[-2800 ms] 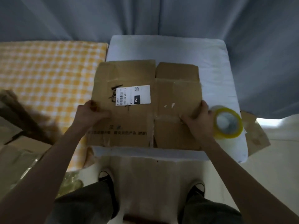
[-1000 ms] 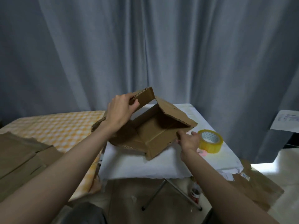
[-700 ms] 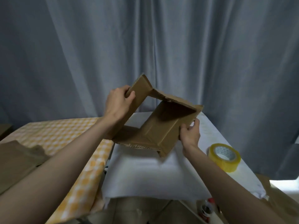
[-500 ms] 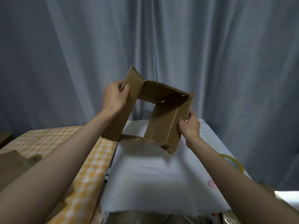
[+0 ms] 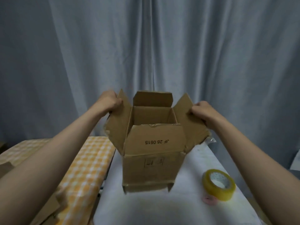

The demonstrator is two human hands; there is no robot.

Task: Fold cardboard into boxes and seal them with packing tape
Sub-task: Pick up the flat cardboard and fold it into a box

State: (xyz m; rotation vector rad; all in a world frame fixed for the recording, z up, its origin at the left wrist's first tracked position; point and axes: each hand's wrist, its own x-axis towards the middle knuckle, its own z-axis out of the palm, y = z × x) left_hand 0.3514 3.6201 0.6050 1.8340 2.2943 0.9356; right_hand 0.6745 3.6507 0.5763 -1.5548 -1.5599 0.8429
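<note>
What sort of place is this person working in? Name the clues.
Probably a room at home used as a makeshift packing spot: grey curtains behind, a small white-covered table with a tape roll, and an orange checked cloth alongside.

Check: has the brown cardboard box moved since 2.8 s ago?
Yes. The brown cardboard box lay flat on the white-covered table then; now it stands upright and opened, flaps up, left hand and right hand gripping its side flaps.

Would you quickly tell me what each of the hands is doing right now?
Left hand: grips the left side flap of the cardboard box.
Right hand: grips the right side flap of the same box.
</note>
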